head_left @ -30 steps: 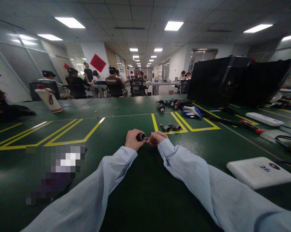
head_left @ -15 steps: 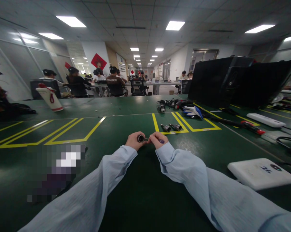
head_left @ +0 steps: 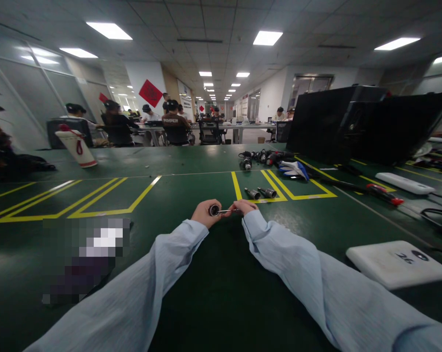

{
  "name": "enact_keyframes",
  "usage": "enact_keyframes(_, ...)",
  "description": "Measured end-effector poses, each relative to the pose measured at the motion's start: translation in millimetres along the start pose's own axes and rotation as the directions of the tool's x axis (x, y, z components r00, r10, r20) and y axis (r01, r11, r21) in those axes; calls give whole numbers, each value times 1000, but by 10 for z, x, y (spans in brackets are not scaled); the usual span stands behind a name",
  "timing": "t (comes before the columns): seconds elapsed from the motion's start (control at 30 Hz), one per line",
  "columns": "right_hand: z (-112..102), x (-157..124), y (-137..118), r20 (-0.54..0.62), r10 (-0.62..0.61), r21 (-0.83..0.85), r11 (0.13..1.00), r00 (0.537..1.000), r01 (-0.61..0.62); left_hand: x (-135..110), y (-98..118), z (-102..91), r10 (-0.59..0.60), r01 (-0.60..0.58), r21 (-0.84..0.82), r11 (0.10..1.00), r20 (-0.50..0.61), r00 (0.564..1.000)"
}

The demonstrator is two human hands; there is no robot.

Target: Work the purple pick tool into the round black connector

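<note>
My left hand [head_left: 205, 213] is closed around a dark cylindrical metal connector [head_left: 214, 210], whose round open end faces me. Fingers of my right hand [head_left: 245, 207] are pinched on a small screwdriver [head_left: 234, 210] with a thin metal shaft. The shaft runs level between both hands, reaching the side of the connector; its tip and handle are hidden by fingers. Just beyond my right hand, two similar metal connectors, one on the left [head_left: 252, 193] and one on the right [head_left: 267, 192], lie inside a yellow-taped box.
Farther back are cabled metal parts [head_left: 246, 162] and a white-blue glove [head_left: 293, 169]. At right lie a red-black tool [head_left: 384, 193], a white power bank [head_left: 399, 264] and black monitors [head_left: 334, 124]. A white cup [head_left: 77, 146] and a blurred-out object [head_left: 89, 261] are at left. People sit beyond.
My right hand has shifted slightly right and turned over, so more of the screwdriver shaft shows and its purple handle is no longer visible. My left hand keeps the connector nearly still.
</note>
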State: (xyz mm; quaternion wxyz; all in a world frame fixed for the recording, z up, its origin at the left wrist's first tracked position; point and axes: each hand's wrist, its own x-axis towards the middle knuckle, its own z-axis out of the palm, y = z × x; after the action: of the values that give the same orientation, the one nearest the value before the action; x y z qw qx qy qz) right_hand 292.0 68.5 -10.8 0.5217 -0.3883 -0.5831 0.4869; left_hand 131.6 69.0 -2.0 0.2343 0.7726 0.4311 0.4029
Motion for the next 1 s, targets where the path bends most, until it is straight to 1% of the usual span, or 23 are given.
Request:
enact_keyframes(0.1,46,-51,-35,-26,-70,4,998,997,70,-3,-18,12,-6,6,16,1000,-5,1000)
enact_keyframes(0.23,136,-139,-85,-67,-227,-187,959,972,211,-16,-85,28,-13,15,71,997,-29,999)
enact_keyframes(0.27,147,-149,-88,-63,-246,-203,952,967,229,-19,-97,28,-10,13,93,996,-33,999)
enact_keyframes(0.3,150,-150,-85,-56,-240,-173,958,969,227,-22,-102,27,-7,11,113,994,-35,999)
enact_keyframes(0.33,146,-141,-75,-47,-202,-96,976,978,197,-24,-100,24,-3,8,126,992,-35,999)
enact_keyframes(0.4,122,-101,-34,-12,-76,101,992,997,77,-25,-76,17,-1,5,122,993,-30,1000)
enact_keyframes(0.43,105,-74,-7,17,0,194,981,1000,-3,-24,-58,14,-2,5,110,994,-25,1000)
enact_keyframes(0.5,76,-17,49,55,82,269,959,995,-93,-21,-19,10,-2,3,82,997,-10,1000)
enact_keyframes(0.6,61,37,102,83,129,309,939,988,-149,-19,19,10,2,-3,33,999,15,1000)
enact_keyframes(0.73,78,28,91,94,140,340,926,986,-164,-19,37,11,9,-8,-23,1000,29,1000)
enact_keyframes(0.87,82,-18,48,73,102,344,931,992,-121,-19,38,16,0,0,-67,998,10,1000)
enact_keyframes(0.93,82,-44,22,45,68,326,942,997,-79,-20,23,20,-19,18,-34,999,-27,999)
enact_keyframes(1.0,86,-67,-3,16,33,296,955,999,-36,-23,-2,23,-28,31,54,998,-61,998)
